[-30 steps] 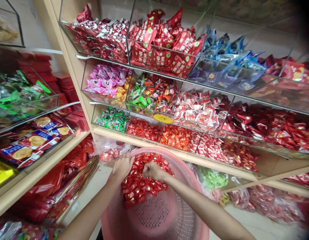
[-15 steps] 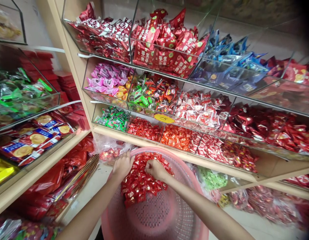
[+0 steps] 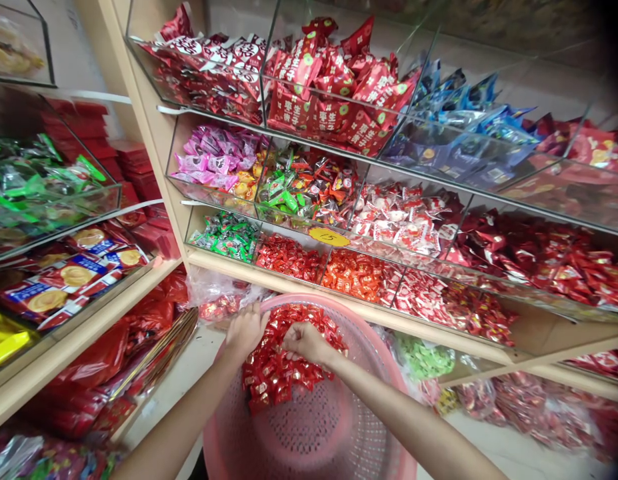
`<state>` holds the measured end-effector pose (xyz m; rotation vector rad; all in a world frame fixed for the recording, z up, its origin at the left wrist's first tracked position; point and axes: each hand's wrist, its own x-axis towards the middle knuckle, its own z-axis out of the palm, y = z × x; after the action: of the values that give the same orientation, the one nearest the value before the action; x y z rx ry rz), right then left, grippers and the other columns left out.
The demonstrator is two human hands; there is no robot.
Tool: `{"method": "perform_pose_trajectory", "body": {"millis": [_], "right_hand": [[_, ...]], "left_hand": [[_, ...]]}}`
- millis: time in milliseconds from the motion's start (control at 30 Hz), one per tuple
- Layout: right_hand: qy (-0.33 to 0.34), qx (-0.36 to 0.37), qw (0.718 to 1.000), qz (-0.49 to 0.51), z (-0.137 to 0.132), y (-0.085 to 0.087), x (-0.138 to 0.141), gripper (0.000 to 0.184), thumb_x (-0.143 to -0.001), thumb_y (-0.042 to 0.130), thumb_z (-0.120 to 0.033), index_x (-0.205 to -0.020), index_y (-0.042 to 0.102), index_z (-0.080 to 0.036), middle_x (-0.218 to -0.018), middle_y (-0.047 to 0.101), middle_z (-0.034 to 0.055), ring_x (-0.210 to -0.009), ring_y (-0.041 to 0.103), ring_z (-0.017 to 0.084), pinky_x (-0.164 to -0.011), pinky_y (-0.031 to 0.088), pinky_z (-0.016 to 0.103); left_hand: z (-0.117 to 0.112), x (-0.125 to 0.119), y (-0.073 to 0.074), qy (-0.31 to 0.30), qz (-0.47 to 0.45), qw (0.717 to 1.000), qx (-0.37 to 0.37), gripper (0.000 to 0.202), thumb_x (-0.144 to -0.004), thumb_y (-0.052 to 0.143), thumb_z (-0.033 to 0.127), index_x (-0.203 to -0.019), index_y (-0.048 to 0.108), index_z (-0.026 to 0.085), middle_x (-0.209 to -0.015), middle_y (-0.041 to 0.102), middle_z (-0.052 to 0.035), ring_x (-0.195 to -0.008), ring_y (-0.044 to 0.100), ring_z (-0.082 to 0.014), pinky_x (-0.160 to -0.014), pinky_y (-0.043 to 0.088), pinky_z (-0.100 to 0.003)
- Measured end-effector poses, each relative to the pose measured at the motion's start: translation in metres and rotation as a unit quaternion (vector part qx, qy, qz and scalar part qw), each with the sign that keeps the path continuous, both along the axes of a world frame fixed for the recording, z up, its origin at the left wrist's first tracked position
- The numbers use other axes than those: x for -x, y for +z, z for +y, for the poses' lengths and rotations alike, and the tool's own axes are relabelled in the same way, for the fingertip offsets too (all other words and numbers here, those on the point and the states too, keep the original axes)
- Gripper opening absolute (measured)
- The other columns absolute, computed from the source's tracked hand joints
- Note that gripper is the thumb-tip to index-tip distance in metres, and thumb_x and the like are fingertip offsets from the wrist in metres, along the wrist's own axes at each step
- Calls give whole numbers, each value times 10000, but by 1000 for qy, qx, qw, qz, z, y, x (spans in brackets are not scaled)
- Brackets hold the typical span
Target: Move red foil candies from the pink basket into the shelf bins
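Note:
A large pink plastic basket [image 3: 373, 427] with a perforated bottom stands before me. Small red wrapped candies [image 3: 273, 387] lie heaped on its far left side. My left hand [image 3: 245, 331] is closed over the basket's upper left rim, fingers bent over the edge. Just above the candy heap is my right hand [image 3: 305, 343], its fingers curled and thumb tip near the fingertips. Whether anything small sits in that pinch is hidden.
Ahead, a wooden shelf [image 3: 369, 320] carries clear bins of wrapped sweets, with a yellow price tag [image 3: 329, 237]. Biscuit packs [image 3: 73, 277] fill a left shelf. Plastic bags of sweets [image 3: 543, 407] lie low at right, and red bags [image 3: 96, 360] at lower left.
My right hand has moved slightly left and down over the candies, and its fingers have loosened a little. My left hand stays on the basket rim.

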<state>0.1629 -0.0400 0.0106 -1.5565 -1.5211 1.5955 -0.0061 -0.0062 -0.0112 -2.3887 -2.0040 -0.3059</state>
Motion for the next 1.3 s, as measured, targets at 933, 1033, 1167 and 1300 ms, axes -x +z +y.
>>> {"method": "perform_pose_trajectory", "body": {"millis": [933, 1033, 1167, 1300], "right_hand": [[31, -264, 927, -263, 20, -12, 26, 196, -649, 490, -36, -774, 507, -186, -651, 563, -16, -636, 539, 116, -582, 363, 201], [57, -279, 904, -320, 18, -13, 26, 224, -687, 481, -63, -875, 520, -178, -753, 587, 24, -704, 538, 137, -591, 345, 216], [82, -280, 884, -365, 15, -10, 29, 251, -723, 480, -87, -956, 515, -173, -807, 603, 45, -737, 547, 151, -592, 333, 226], [68, -288, 876, -382, 18, 4, 28, 157, -773, 481, -156, -919, 535, -182, -813, 623, 50, -740, 566, 155, -602, 338, 230]], "left_hand": [[0, -2, 5, 9, 3, 1000, -7, 505, -907, 152, 420, -1089, 511, 116, -962, 642, -135, -870, 626, -245, -733, 476, -356], [-1, -2, 6, 10, -2, 1000, -1, 502, -907, 155, 416, -1093, 509, 114, -971, 639, -140, -878, 624, -240, -752, 471, -359], [-2, -2, 7, 10, -11, 1000, 12, 496, -904, 165, 426, -1087, 509, 118, -996, 631, -144, -897, 616, -234, -758, 468, -352], [-1, -2, 5, 9, -13, 1000, 12, 498, -903, 164, 431, -1099, 500, 119, -997, 628, -142, -907, 610, -233, -761, 465, -354]]}}
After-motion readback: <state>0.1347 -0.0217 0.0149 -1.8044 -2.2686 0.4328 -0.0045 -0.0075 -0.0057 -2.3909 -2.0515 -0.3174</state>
